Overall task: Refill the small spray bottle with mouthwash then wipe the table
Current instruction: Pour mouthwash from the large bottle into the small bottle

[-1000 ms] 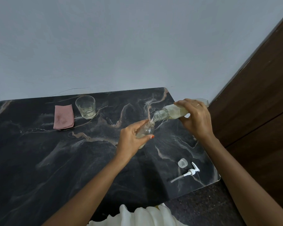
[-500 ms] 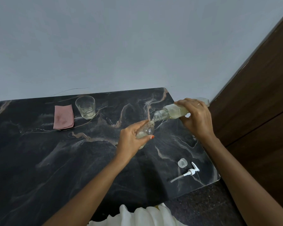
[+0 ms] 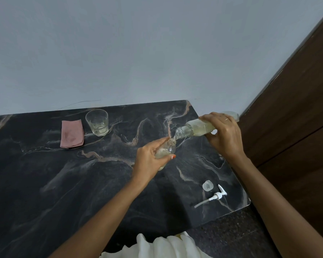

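My left hand (image 3: 149,159) grips the small clear spray bottle (image 3: 167,149), uncapped and tilted, above the dark marble table (image 3: 45,183). My right hand (image 3: 223,135) holds the larger mouthwash bottle (image 3: 196,128) almost level, its open neck touching the small bottle's mouth. Pale yellowish liquid shows in both bottles. The white spray pump (image 3: 214,197) with its tube lies near the table's right front corner, a clear cap (image 3: 207,185) beside it. A folded pink cloth (image 3: 71,133) lies at the back left.
A clear glass tumbler (image 3: 97,122) with a little liquid stands right of the cloth, near the pale wall. A brown wooden door (image 3: 296,108) rises at the right. White fabric (image 3: 166,246) shows at the bottom edge.
Both hands hold nearly the same pose; the small bottle looks slightly fuller.
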A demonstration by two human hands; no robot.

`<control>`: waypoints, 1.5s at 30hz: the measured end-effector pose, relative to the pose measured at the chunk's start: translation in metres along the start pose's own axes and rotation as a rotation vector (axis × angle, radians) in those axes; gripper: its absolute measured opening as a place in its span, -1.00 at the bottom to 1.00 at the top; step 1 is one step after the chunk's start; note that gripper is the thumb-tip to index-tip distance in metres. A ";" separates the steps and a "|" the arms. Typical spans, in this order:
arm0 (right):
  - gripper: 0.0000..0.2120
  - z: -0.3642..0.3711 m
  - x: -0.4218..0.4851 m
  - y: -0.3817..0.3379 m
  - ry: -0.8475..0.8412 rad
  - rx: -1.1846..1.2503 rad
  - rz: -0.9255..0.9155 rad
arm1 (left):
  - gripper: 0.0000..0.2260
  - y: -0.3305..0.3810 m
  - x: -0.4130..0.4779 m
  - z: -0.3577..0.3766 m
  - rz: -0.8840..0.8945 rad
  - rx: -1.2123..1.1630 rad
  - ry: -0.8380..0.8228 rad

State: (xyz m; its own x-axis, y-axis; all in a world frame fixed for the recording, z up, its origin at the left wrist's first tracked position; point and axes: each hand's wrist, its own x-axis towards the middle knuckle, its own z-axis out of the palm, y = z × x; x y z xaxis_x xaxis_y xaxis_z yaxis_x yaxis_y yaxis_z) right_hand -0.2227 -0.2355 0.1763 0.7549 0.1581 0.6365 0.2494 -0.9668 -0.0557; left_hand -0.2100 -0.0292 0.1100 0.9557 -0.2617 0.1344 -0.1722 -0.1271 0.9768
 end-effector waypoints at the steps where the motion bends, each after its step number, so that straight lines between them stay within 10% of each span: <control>1: -0.60 0.000 0.000 0.000 -0.003 -0.001 0.000 | -0.50 0.000 0.000 0.000 0.003 0.004 0.000; 45: -0.59 -0.001 0.001 0.006 -0.004 -0.032 -0.031 | -0.51 0.003 0.001 0.001 -0.004 -0.012 -0.006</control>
State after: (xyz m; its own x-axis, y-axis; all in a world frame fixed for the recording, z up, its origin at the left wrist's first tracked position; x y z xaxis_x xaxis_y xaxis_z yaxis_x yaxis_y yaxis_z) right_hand -0.2206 -0.2408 0.1774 0.7498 0.1886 0.6343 0.2533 -0.9673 -0.0118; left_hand -0.2100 -0.0305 0.1130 0.9551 -0.2668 0.1292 -0.1651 -0.1167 0.9793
